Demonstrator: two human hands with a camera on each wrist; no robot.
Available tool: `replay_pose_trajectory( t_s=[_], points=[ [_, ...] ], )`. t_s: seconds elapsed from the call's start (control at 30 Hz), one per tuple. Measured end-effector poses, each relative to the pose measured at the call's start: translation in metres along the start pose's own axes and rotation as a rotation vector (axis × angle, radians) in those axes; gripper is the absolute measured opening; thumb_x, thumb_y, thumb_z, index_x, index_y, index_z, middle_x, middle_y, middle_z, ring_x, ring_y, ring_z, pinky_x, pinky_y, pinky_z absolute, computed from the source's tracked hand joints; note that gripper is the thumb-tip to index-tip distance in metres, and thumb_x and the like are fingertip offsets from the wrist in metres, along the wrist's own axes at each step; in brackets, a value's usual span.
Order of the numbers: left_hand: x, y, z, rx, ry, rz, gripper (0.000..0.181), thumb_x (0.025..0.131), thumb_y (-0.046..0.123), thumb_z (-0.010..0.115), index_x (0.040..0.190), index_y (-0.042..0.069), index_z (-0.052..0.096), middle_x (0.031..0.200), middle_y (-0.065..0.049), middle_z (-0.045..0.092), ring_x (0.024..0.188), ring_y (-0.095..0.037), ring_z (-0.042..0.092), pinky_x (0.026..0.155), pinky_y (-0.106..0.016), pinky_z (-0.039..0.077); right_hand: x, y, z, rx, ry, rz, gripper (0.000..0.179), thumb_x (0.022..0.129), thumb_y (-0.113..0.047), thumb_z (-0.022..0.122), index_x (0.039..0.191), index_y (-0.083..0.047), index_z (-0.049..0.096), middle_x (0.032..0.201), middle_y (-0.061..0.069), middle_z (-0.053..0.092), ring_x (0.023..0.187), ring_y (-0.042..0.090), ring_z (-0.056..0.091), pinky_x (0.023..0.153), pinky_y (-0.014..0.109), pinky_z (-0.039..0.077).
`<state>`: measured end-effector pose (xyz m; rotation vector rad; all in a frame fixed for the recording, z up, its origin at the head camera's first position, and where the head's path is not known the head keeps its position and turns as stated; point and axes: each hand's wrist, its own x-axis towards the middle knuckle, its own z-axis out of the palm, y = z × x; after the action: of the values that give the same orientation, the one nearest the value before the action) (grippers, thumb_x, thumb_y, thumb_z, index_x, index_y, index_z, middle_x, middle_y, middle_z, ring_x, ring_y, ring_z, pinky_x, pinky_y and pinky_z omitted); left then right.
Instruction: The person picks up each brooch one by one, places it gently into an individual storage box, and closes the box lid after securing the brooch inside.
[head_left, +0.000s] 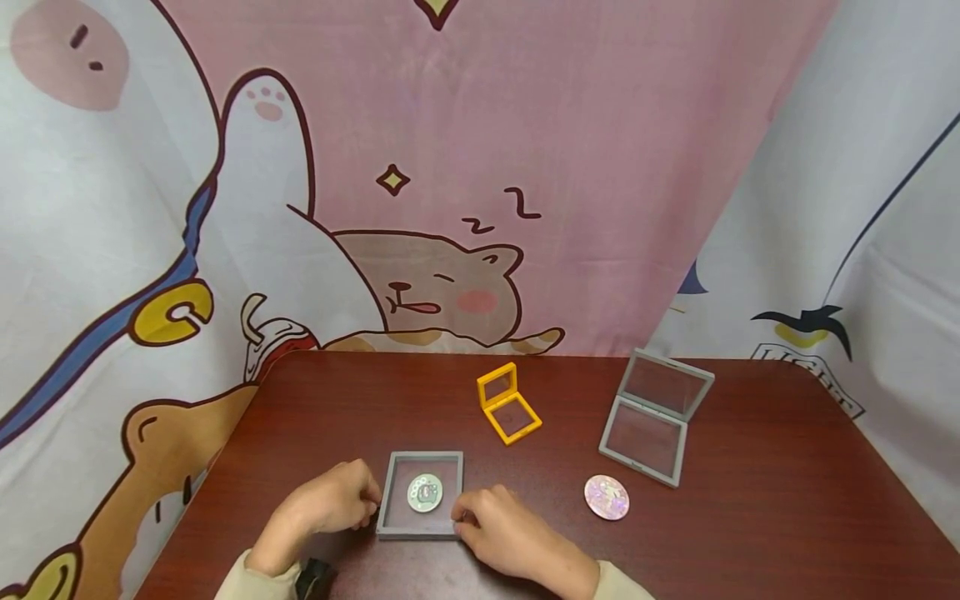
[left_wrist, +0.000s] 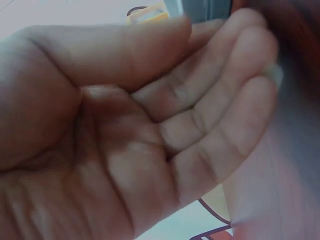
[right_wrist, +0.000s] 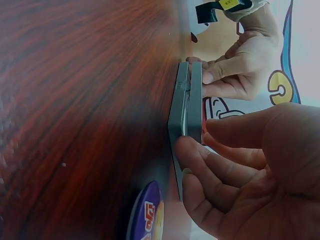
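A grey square display case [head_left: 388, 500] with clear windows lies on the table, a pale green round badge [head_left: 425, 493] seen inside its frame. From the side in the right wrist view, a narrow gap separates the two halves of the case [right_wrist: 195, 107]. My left hand [head_left: 333, 500] pinches the case's left edge, thumb on the upper half; its palm fills the left wrist view. At the right edge, my right hand [head_left: 510, 533] grips the case between thumb and fingers. A pinkish iridescent round badge [head_left: 607, 497] lies right of my right hand.
Behind the case stands a small yellow display case [head_left: 512, 436] with its lid raised. Another grey display case [head_left: 641, 471], also opened, is at the right rear. A cartoon-printed cloth [head_left: 600, 167] hangs behind the dark red table [head_left: 787, 517].
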<state>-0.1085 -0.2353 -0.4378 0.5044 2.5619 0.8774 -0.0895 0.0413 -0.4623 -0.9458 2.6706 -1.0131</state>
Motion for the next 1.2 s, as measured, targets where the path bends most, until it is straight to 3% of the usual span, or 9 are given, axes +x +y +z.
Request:
replay_pose_trajectory(
  t_s=[0.17, 0.4, 0.97, 1.2],
  points=[
    [-0.002, 0.001, -0.002, -0.010, -0.014, -0.014, 0.031, 0.093, -0.004, 0.067, 0.064, 0.008, 0.069, 0.054, 0.003, 0.059, 0.051, -0.010, 0.050, 0.050, -0.027, 0.038, 0.001, 0.002, 0.001, -0.006, 0.011, -0.024, 0.004, 0.090, -0.008, 0.078, 0.091, -0.012, 0.078, 0.078, -0.012, 0.070, 0.074, -0.002, 0.060, 0.068, 0.023, 0.052],
    [0.000, 0.002, -0.001, -0.018, -0.014, -0.038, 0.029, 0.092, 0.004, 0.076, 0.064, 0.009, 0.072, 0.055, 0.001, 0.060, 0.051, -0.012, 0.052, 0.050, -0.030, 0.041, 0.003, 0.004, 0.001, 0.013, 0.021, -0.022, 0.005, 0.089, -0.008, 0.079, 0.088, -0.013, 0.076, 0.074, -0.014, 0.067, 0.069, -0.003, 0.057, 0.064, 0.021, 0.049],
    [-0.001, 0.000, -0.001, -0.028, -0.015, -0.017, 0.028, 0.090, 0.000, 0.077, 0.064, 0.008, 0.072, 0.054, -0.003, 0.063, 0.049, -0.015, 0.058, 0.052, -0.031, 0.046, 0.007, 0.007, 0.005, 0.035, 0.025, -0.022, 0.010, 0.086, -0.003, 0.079, 0.084, -0.011, 0.075, 0.070, -0.015, 0.065, 0.066, -0.006, 0.054, 0.063, 0.017, 0.047],
    [0.000, 0.000, 0.000, -0.028, -0.015, -0.028, 0.028, 0.090, 0.000, 0.077, 0.064, 0.009, 0.072, 0.054, -0.002, 0.062, 0.049, -0.016, 0.058, 0.054, -0.031, 0.047, 0.004, 0.011, -0.006, 0.032, 0.008, -0.009, 0.003, 0.091, -0.010, 0.080, 0.091, -0.010, 0.077, 0.075, -0.013, 0.068, 0.068, -0.005, 0.056, 0.062, 0.020, 0.049]
  ],
)
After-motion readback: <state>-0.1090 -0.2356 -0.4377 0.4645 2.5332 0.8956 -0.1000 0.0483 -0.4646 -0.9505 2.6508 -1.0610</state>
